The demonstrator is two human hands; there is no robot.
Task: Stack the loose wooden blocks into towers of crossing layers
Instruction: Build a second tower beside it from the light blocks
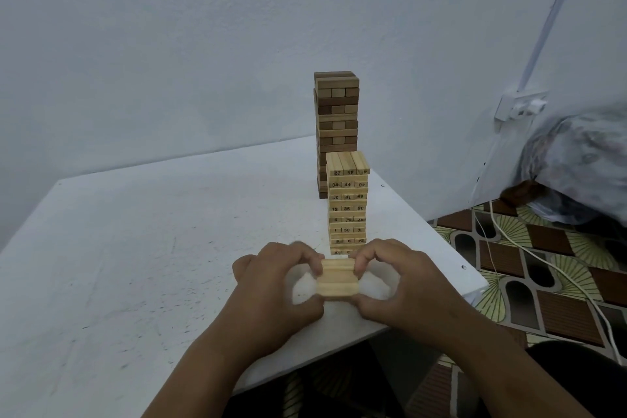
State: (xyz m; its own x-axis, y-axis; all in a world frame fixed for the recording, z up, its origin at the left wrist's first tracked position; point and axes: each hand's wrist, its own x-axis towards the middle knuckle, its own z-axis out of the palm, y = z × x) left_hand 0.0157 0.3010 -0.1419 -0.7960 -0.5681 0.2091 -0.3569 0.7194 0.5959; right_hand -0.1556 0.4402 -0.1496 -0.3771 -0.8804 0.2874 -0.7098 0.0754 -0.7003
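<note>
Both hands meet over the near part of the white table (135, 248). The left hand (271, 285) and the right hand (403, 282) each curl their fingers round opposite ends of a small bundle of pale wooden blocks (337, 278), lying side by side, and pinch it between them. The bundle seems to rest on or just above the tabletop; which one cannot be told.

Just behind the bundle stands the pale tower (347, 204), its layers crossing and the block ends printed with numbers. Its foot is partly hidden by the fingertips. Behind that, further along the table and close to the wall, rises the darker tower (336, 112), taller, built of mixed brown and tan blocks.

To the right, beyond the table edge, a white cable (529, 258) trails across the patterned floor (559, 309) from a wall socket (519, 105).
</note>
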